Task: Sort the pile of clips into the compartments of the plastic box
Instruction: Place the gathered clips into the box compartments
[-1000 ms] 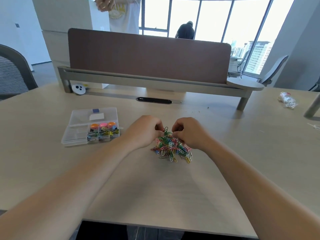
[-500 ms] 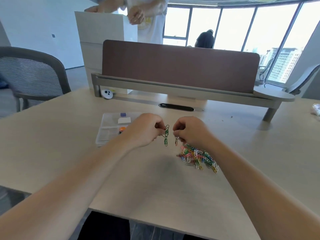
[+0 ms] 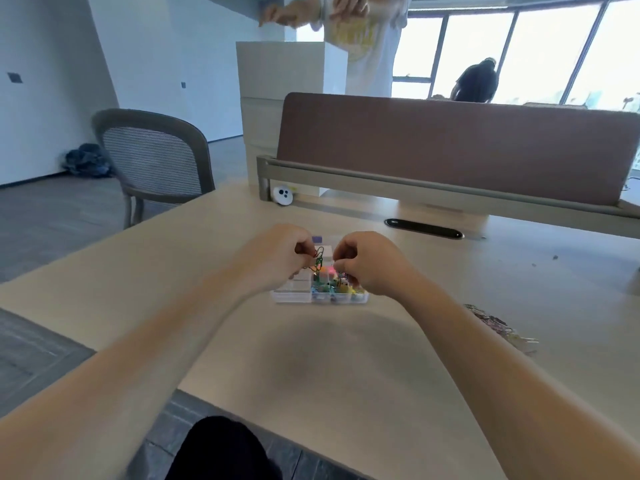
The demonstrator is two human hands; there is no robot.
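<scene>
The clear plastic box (image 3: 294, 295) lies on the desk under both hands, its right compartments holding colourful clips. My left hand (image 3: 280, 258) pinches a couple of linked green paper clips (image 3: 319, 258) that hang over the box. My right hand (image 3: 369, 263) hovers over the box's right side with fingers curled; a small clip seems to be pinched at its fingertips, though blur hides it. The pile of coloured clips (image 3: 498, 323) lies on the desk to the right, partly behind my right forearm.
A brown divider panel (image 3: 450, 147) runs along the desk's far side, with a black cable slot (image 3: 423, 229) and a small white device (image 3: 283, 195) before it. A mesh chair (image 3: 156, 161) stands left. One person stands behind the divider, another sits by the windows.
Both hands lifted green clips out of the pile and carried them left, over the box. The view swung left, so the pile now lies at the right.
</scene>
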